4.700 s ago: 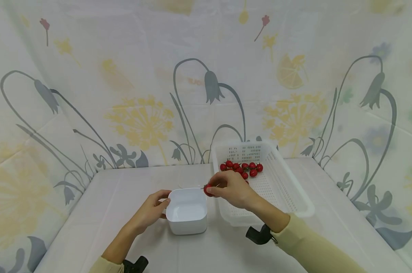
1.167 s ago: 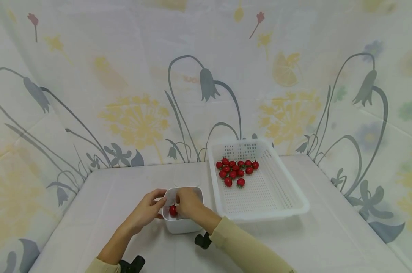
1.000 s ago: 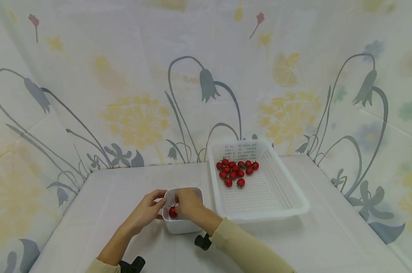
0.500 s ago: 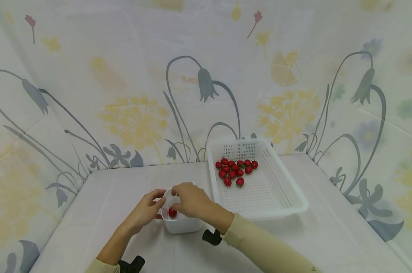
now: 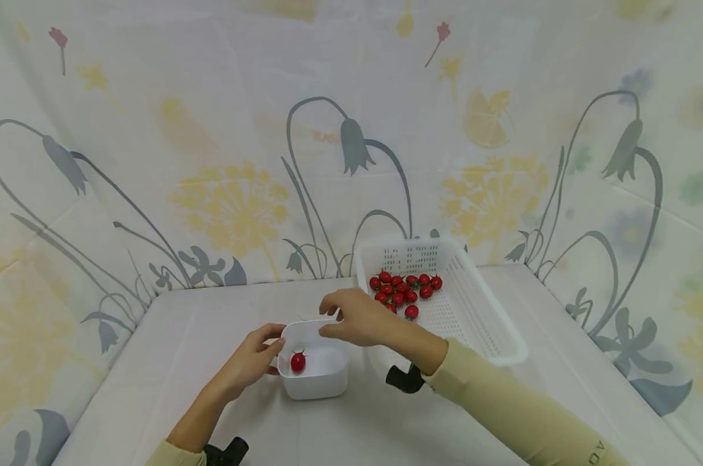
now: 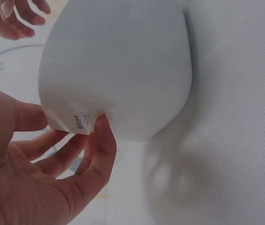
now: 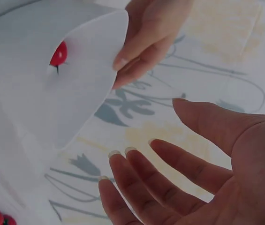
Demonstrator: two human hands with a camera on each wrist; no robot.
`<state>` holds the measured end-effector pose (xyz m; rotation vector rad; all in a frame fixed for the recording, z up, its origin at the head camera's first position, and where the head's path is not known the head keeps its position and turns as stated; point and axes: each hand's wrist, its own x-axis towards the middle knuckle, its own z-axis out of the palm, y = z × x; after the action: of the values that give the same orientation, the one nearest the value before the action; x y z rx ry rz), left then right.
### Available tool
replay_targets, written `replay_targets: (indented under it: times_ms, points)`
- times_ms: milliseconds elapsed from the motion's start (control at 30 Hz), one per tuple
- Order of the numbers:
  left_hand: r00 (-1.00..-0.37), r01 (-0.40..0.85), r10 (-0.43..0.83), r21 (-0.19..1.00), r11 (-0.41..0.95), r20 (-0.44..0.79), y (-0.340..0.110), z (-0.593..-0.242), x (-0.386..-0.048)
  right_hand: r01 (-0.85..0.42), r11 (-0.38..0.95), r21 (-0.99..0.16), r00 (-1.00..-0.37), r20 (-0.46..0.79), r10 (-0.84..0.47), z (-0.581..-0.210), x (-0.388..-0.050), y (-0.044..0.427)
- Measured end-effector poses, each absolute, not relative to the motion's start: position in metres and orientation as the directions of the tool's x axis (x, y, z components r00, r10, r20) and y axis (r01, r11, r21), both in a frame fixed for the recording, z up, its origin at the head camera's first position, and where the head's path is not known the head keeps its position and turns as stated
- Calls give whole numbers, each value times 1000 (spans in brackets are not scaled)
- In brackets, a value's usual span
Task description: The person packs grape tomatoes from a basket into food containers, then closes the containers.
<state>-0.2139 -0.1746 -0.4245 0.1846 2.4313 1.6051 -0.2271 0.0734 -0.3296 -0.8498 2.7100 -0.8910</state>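
A small white square box (image 5: 316, 387) stands on the table with one red cherry tomato (image 5: 298, 362) inside, near its left side. My left hand (image 5: 249, 362) grips the box at its left side; fingers and thumb touch its wall by a small printed label (image 6: 81, 123) in the left wrist view. Above the box's right rear rim hovers my right hand (image 5: 360, 317), its fingers apart and holding nothing. In the right wrist view its fingers (image 7: 162, 176) are spread and relaxed, with the tomato (image 7: 58, 54) partly seen in the box beyond.
To the right stands a white perforated basket (image 5: 511, 346) with several cherry tomatoes (image 5: 398, 298) in its left rear part. My right forearm passes over its front left corner. A printed floral sheet (image 5: 241, 207) hangs behind the white table (image 5: 200, 317).
The right hand carried a tomato from beside the basket into the box, let it go, then rose out rightwards. The left hand stays on the box.
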Motion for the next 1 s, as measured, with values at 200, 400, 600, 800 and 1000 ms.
replay_targets:
  times_ms: [200, 400, 600, 800, 1000]
  points:
    - [-971, -26, 208, 913, 406, -120, -172, -424, -214, -437, 672, -598, -849, 27, -528, -318, -239, 105]
    - [-970, -26, 212, 913, 406, -122, -172, -425, -215, -415, 720, -556, -878, 37, -478, -316, -253, 137]
    - [-967, -2, 231, 916, 402, -104, -173, -426, -215, -379, 752, -540, -899, 20, -438, -321, -269, 167]
    - [-968, -8, 228, 916, 401, -109, -173, -427, -215, -338, 775, -535, -917, 3, -398, -330, -283, 194]
    - [-968, -10, 229, 925, 380, -105, -175, -426, -212, -247, 789, -563, -936, -72, -344, -337, -294, 212]
